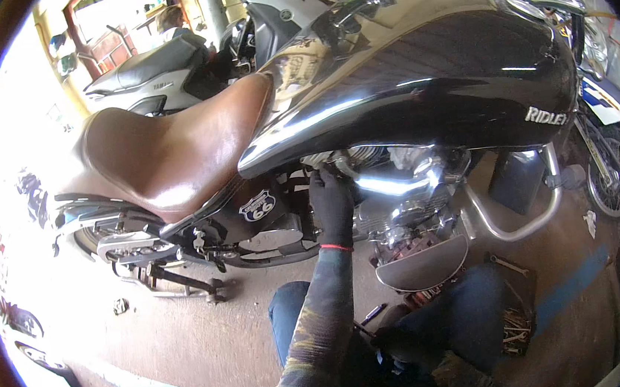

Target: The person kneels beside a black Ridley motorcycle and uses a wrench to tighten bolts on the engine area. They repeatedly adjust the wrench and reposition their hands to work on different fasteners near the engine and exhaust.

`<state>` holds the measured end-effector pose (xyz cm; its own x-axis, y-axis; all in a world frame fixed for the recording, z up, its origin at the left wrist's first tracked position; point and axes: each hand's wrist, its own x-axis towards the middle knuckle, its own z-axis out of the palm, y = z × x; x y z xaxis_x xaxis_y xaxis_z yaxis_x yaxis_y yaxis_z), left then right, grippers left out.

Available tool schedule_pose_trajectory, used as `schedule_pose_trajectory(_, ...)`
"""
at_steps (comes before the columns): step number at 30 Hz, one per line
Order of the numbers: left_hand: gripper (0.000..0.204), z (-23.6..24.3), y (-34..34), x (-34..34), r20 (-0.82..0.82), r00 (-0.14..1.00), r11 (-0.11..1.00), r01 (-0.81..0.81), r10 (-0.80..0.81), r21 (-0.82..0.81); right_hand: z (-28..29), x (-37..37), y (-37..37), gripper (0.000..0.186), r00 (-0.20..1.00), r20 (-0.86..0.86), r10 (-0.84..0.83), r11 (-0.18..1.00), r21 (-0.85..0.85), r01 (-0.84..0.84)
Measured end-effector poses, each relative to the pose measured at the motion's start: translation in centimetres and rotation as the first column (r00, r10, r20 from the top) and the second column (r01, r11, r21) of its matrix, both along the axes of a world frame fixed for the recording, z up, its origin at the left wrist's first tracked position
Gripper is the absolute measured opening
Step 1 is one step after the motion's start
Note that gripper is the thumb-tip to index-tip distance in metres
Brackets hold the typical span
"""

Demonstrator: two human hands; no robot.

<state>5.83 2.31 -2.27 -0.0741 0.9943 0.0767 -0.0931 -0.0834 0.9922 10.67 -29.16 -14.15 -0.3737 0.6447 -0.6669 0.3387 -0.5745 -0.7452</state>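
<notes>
My left hand (332,205), in a black glove with a red cuff edge, reaches up under the rear of the black fuel tank (420,93) of a motorcycle. Its fingers are bent against the parts by the chrome engine (399,185); whatever they grip is hidden. Low over my lap, my right hand (397,340), also dark-gloved, is closed around a thin dark rod-shaped tool (364,329), whose kind I cannot make out. Just left of the left hand is a black side cover (230,220) with a shield-shaped badge.
The brown seat (171,151) stretches left. A footboard (425,264) and a chrome crash bar (530,230) jut toward me. On the floor lie a small tool (374,313) and a tray of wrenches (515,323). A grey scooter (156,70) stands behind; a spoked wheel (613,175) is at right.
</notes>
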Motion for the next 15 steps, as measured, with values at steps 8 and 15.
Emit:
schedule_pose_trajectory(8, 0.052, 2.0, 0.1, -0.9, -0.476, 0.879, 1.0, 0.01, -0.013, -0.009, -0.1, 0.3, 0.4, 0.029, 0.995, 0.025, 0.098, 0.994, 0.049, -0.099)
schedule_pose_trajectory(15, 0.053, 1.4, -0.4, -0.1, -0.317, 0.939, 0.982, -0.082, 0.133, 0.168, 0.0, 0.6, 1.0, 0.031, 0.977, 0.061, 0.203, 0.968, 0.139, -0.21)
